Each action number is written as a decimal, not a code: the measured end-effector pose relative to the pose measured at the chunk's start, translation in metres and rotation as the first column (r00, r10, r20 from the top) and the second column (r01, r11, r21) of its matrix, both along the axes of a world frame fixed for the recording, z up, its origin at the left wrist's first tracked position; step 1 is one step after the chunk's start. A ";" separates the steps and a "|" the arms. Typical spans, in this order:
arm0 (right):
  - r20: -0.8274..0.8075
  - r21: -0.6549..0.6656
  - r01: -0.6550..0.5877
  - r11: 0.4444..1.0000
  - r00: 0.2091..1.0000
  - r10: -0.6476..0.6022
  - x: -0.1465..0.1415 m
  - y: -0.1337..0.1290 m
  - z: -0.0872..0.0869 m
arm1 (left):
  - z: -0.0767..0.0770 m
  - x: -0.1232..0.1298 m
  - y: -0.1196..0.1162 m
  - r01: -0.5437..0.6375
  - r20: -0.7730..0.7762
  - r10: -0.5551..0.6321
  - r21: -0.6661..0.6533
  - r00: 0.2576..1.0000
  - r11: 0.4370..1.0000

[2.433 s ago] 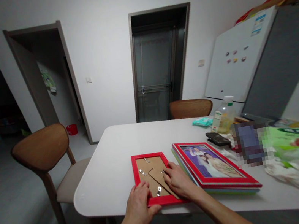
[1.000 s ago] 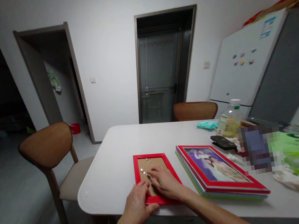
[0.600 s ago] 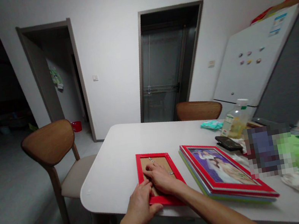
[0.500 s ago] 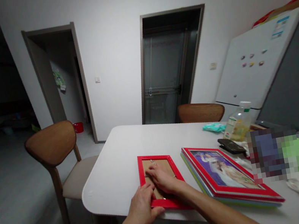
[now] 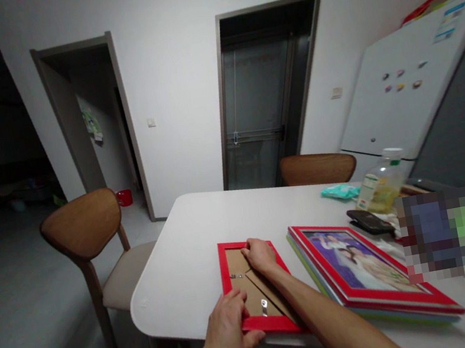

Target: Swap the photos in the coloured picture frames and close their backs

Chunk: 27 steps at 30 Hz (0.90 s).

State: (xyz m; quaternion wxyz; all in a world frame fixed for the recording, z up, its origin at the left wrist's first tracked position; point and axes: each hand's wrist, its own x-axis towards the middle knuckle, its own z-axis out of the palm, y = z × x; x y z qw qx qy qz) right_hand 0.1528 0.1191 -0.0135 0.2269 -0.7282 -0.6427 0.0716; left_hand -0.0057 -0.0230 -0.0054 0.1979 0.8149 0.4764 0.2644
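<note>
A red picture frame (image 5: pixel 224 264) lies face down at the front edge of the white table (image 5: pixel 179 279). Its brown backing board (image 5: pixel 246 297) faces up, with small metal fittings, including a clip (image 5: pixel 264 307) near the front. A slanting support flap (image 5: pixel 267 288) runs along the board, partly under my right forearm. My left hand (image 5: pixel 227 325) grips the frame's near left corner, thumb at the front edge. My right hand (image 5: pixel 261 257) is closed at the board's far right part, its fingertips pressed together; what they pinch is hidden.
To the right lies a stack of picture frames, the top red one (image 5: pixel 347 291) holding a photo. Beyond it are a black wallet-like item (image 5: pixel 370 221), a bottle of yellowish liquid (image 5: pixel 381 187) and a teal packet (image 5: pixel 340 192). Wooden chairs (image 5: pixel 83 224) stand at the table.
My right hand has moved from the board's left middle to its far right part, uncovering fittings and the flap. My left hand keeps its hold on the near left corner.
</note>
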 end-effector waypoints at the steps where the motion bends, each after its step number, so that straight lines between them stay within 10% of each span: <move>1: -0.012 0.004 0.009 1.000 1.000 -0.009 0.000 0.000 0.001 | 0.000 -0.001 -0.001 -0.004 -0.008 0.004 -0.001 1.000 1.000; 10: -0.225 0.147 -0.174 0.974 0.953 0.205 0.017 -0.034 0.025 | 0.021 0.025 -0.012 0.007 -0.219 -0.022 -0.068 0.975 0.998; 15: -0.501 0.256 -0.067 0.964 0.844 0.192 0.051 -0.068 0.031 | 0.019 0.024 -0.009 0.018 -0.158 -0.021 -0.020 0.987 1.000; 19: -0.890 0.187 0.147 0.971 0.444 0.105 0.051 -0.100 0.028 | 0.035 0.017 -0.007 -0.067 0.178 0.060 0.035 0.982 0.997; 24: -0.989 0.049 -0.247 0.968 -0.146 0.013 -0.007 -0.140 0.024 | 0.056 0.046 -0.016 0.005 0.695 0.029 -0.046 0.718 0.999; 27: -0.939 0.197 -0.184 0.963 -0.317 0.132 -0.023 -0.151 0.033 | 0.061 0.071 -0.022 0.099 0.774 -0.019 -0.057 0.633 0.993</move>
